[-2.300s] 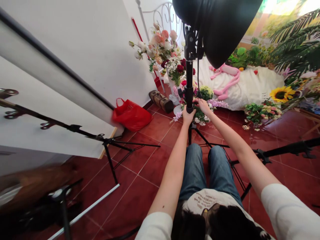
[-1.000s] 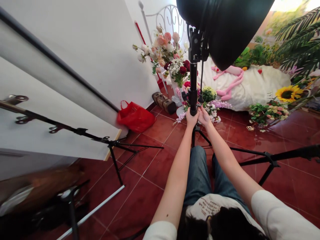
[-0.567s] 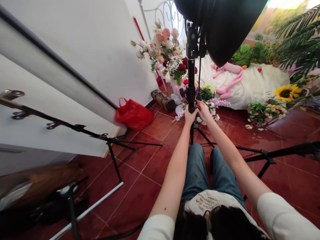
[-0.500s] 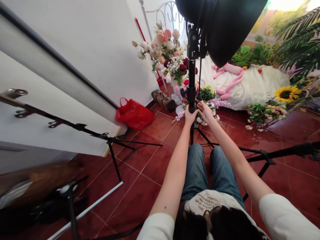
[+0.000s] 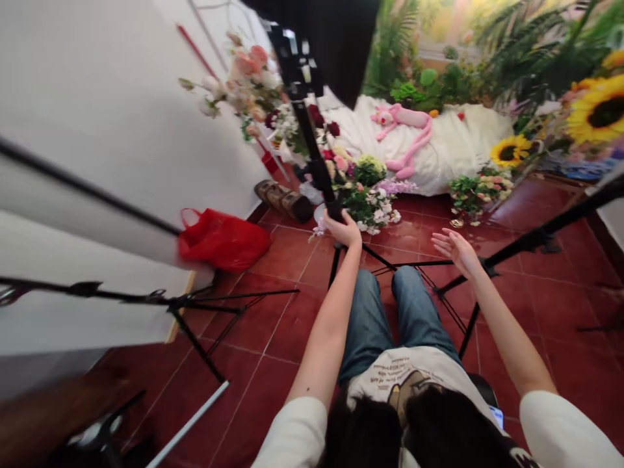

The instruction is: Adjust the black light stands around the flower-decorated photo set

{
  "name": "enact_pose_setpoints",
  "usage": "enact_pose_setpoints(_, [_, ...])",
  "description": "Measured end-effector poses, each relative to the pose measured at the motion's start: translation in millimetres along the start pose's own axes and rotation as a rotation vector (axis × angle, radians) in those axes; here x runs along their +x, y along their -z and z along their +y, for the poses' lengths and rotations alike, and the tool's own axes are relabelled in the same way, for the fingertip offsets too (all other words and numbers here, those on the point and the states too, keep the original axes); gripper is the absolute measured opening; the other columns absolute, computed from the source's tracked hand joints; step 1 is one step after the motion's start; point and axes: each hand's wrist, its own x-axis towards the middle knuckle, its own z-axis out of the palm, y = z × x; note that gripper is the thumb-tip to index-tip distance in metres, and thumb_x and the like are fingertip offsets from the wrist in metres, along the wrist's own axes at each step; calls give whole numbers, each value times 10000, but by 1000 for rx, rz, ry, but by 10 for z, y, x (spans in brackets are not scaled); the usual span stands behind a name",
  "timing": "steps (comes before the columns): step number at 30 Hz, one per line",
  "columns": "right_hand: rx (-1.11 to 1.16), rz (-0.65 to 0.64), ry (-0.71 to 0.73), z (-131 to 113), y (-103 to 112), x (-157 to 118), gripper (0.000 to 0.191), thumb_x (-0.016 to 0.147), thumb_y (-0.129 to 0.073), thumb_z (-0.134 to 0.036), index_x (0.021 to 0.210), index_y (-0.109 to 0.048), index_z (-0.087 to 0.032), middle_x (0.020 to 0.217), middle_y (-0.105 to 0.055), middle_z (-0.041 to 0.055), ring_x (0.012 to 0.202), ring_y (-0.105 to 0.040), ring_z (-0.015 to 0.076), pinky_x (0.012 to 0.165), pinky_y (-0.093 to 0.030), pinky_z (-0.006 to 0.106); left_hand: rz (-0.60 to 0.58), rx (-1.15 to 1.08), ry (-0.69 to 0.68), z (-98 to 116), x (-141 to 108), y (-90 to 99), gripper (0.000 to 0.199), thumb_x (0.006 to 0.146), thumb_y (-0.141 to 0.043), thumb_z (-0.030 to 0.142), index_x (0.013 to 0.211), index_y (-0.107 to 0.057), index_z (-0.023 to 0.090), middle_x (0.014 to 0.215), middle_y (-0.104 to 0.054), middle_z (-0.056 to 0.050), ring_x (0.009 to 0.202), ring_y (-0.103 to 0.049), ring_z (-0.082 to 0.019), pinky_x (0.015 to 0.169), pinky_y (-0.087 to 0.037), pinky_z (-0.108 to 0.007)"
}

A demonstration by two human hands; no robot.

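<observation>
A black light stand [image 5: 314, 146] leans to the left in front of me, with a large black lamp hood [image 5: 336, 45] at its top. My left hand [image 5: 345, 229] is wrapped round the lower part of its pole. To the right, my right hand [image 5: 455, 250] hangs in the air with its fingers stretched out and nothing in it. It is close to another black tripod stand [image 5: 517, 250] on that side. Bunches of artificial flowers [image 5: 373, 205] lie on the floor just beyond the held pole.
On the left, a red plastic bag [image 5: 224, 239] sits by the wall near a black tripod [image 5: 195, 325]. A pink plush toy [image 5: 409, 123] lies on a white cloth [image 5: 439, 166] at the back. Sunflowers [image 5: 509, 151] stand at the right. Red tiles [image 5: 248, 351] cover the floor.
My right hand has let go of the pole and moved to the right, opening. The stand now tilts left, while my left hand stays on it. The view has turned to the right.
</observation>
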Motion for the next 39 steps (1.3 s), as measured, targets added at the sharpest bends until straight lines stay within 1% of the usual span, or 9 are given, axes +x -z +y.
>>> enact_pose_setpoints(3, [23,173,59,-204,514,-238,198,863,-670,-426,1005,-666,-287,1021,-776,53,959,-753,181,947,-590,388,136,159,77,-14,-533,-219,560,860,-464,80,1391,-287,89,1542,-227,-301,1539,-192,-322,1265,-168,-511])
enact_pose_setpoints(6, [91,350,102,-434,923,-463,128,907,-625,-383,965,-660,-274,915,-777,28,860,-756,158,869,-611,340,19,187,108,15,-1114,-576,537,799,-500,37,1316,-370,102,1451,-331,-285,1463,-328,-345,1225,-261,-519])
enact_pose_setpoints(10, [235,582,83,-684,1326,-752,168,978,-541,-334,876,-631,-235,738,-743,-8,667,-719,112,701,-603,242,-441,-45,36,295,-1864,-1168,306,849,-491,95,1151,-465,145,1277,-510,-206,1202,-567,-247,1090,-440,-418])
enact_pose_setpoints(14, [353,640,-52,-784,1578,-996,272,1035,-438,-313,861,-617,-205,692,-725,-7,596,-681,90,645,-558,204,-1022,-364,-77,831,-2555,-1739,307,884,-623,313,1136,-496,194,1151,-607,-122,1069,-638,-187,1006,-484,-338])
enact_pose_setpoints(19, [449,567,-196,-815,1703,-1102,340,1060,-373,-360,894,-620,-196,706,-716,9,618,-669,100,650,-537,210,-1393,-528,-166,1547,-3273,-2210,484,748,-797,471,1095,-568,224,1057,-668,-68,1038,-662,-174,940,-498,-299])
enact_pose_setpoints(22, [485,476,-279,-876,1743,-1023,407,1062,-322,-434,965,-627,-183,742,-717,32,624,-653,116,636,-539,226,-1449,-481,-136,1762,-3464,-2348,373,728,-809,478,879,-611,200,807,-673,-18,805,-665,-146,799,-517,-267])
enact_pose_setpoints(26, [467,398,-373,-1024,1789,-833,502,1049,-275,-520,1046,-617,-152,804,-724,75,645,-648,141,630,-551,251,-1490,-344,-58,1787,-3492,-2417,372,750,-785,439,599,-554,190,527,-550,23,568,-562,-111,608,-464,-235])
enact_pose_setpoints(33, [470,299,-492,-1129,1704,-694,483,1041,-304,-541,919,-580,-164,781,-723,88,607,-647,139,533,-530,227,-1408,-354,76,1806,-3540,-2375,397,714,-817,393,532,-537,179,469,-508,31,496,-507,-85,518,-407,-210])
enact_pose_setpoints(39, [890,312,-364,-1098,1506,-690,456,1040,-358,-538,792,-498,-183,546,-554,-37,403,-437,54,348,-331,131,-1451,-343,121,1839,-3501,-2330,410,642,-851,482,591,-590,170,499,-536,30,488,-505,-79,490,-401,-205])
